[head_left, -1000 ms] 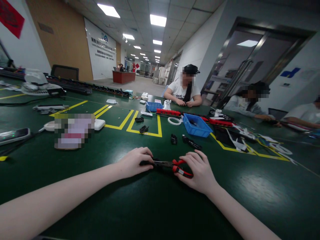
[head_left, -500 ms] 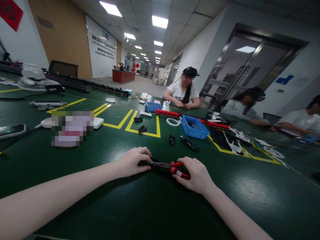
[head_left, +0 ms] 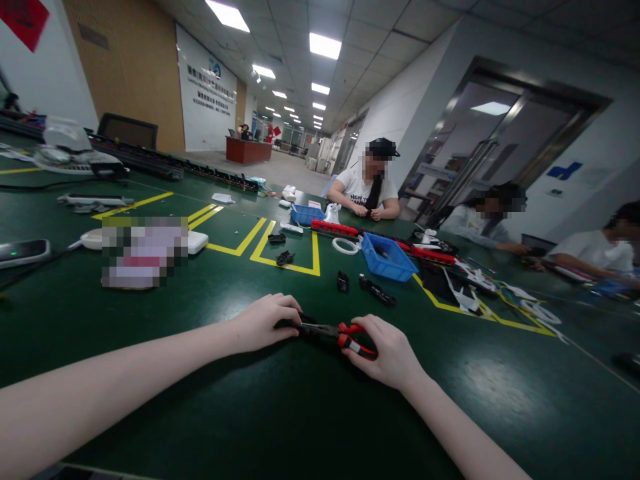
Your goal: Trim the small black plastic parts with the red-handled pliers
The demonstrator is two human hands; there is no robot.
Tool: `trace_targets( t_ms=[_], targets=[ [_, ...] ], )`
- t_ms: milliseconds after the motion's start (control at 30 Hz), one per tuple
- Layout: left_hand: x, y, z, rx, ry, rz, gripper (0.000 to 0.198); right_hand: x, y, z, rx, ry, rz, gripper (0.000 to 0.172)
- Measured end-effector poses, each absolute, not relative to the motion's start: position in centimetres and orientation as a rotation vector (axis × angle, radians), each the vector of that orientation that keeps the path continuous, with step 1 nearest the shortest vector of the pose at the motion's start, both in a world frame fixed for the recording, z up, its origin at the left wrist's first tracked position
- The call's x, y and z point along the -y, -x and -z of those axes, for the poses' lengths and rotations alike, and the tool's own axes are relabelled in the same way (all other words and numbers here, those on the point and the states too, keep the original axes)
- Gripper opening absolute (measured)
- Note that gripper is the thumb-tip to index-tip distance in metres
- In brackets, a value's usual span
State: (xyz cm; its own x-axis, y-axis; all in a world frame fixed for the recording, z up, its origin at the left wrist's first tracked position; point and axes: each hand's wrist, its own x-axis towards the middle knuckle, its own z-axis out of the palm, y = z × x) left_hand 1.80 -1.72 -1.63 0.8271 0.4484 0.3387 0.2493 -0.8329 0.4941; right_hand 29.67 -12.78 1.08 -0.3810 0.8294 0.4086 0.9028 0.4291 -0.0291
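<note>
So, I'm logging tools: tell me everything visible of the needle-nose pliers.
The needle-nose pliers have red and black handles, a pale patch on the nearer one, and a slim, dark, metallic nose. They lie nearly level over the green table, nose toward the left hand. The right hand holds the spread handles. The tips reach a small dark part in the left hand; whether they grip it is unclear.

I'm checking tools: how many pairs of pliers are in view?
1: red-handled needle-nose pliers in the right hand, pointing toward the left hand. Others may be hidden.
</note>
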Motion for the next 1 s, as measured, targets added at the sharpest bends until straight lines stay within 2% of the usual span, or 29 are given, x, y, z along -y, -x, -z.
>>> trace_targets(
  t_ms=[733,1000],
  targets=[
    [1.9,-1.8,1.2,-0.537,-2.498,-0.611,0.016,12.7,-30.3,-1.0,2.364,1.433,0.298,0.038],
    [2.0,-1.9,1.2,-0.585,-2.533,-0.592,0.018,12.5,-31.0,-0.7,2.337,1.391,0.43,0.046]
  ],
)
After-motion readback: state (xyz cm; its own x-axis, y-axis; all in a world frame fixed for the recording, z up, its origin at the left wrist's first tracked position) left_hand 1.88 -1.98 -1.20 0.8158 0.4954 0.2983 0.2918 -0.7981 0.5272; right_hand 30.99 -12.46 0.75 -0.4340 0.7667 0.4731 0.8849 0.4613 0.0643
